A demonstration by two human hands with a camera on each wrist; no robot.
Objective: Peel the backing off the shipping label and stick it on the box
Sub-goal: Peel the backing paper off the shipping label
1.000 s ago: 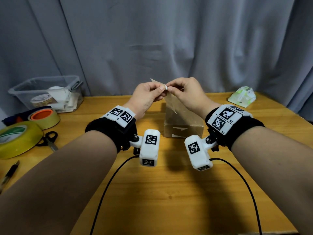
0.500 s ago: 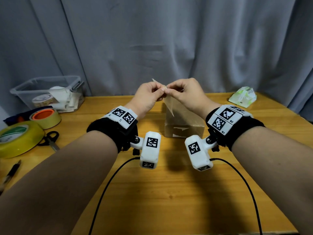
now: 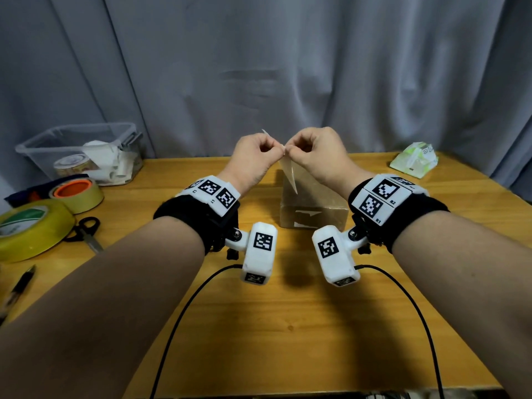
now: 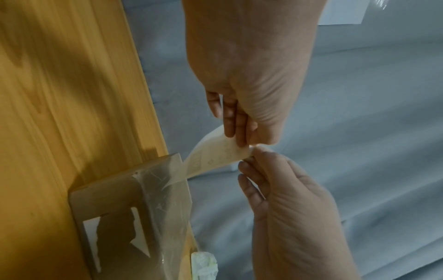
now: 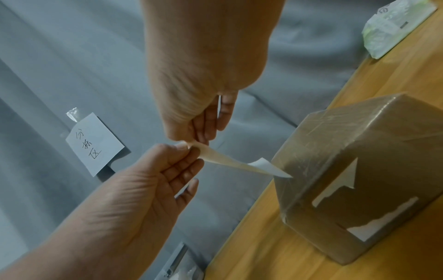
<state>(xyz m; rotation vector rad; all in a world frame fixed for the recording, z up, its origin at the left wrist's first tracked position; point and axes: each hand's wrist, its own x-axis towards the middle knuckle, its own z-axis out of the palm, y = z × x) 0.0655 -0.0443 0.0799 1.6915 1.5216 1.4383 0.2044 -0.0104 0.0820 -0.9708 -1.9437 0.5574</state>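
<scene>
A pale, thin shipping label [image 3: 289, 174] hangs in the air above the brown taped box [image 3: 312, 203], which stands on the wooden table [image 3: 288, 326]. My left hand [image 3: 273, 151] and right hand [image 3: 293, 148] meet fingertip to fingertip and both pinch the label's top corner. In the left wrist view, the left hand [image 4: 242, 140] comes from above and the right hand [image 4: 249, 159] from below, with the label [image 4: 215, 157] curving down toward the box [image 4: 107, 199]. In the right wrist view, the label [image 5: 230, 163] shows a white corner curling up at its free end near the box [image 5: 359, 170].
At the back left is a clear plastic bin [image 3: 43, 151] with rolls and paper. Two tape rolls [image 3: 31, 228], scissors [image 3: 86, 231] and a pen [image 3: 20, 283] lie at the left. A green tissue pack [image 3: 414, 164] sits at the back right. Grey curtain hangs behind; a handwritten note [image 5: 93, 144] hangs on it.
Both hands stay at the label's top corner. Their fingers have curled in tighter and the knuckles have turned up; the label hangs much as before.
</scene>
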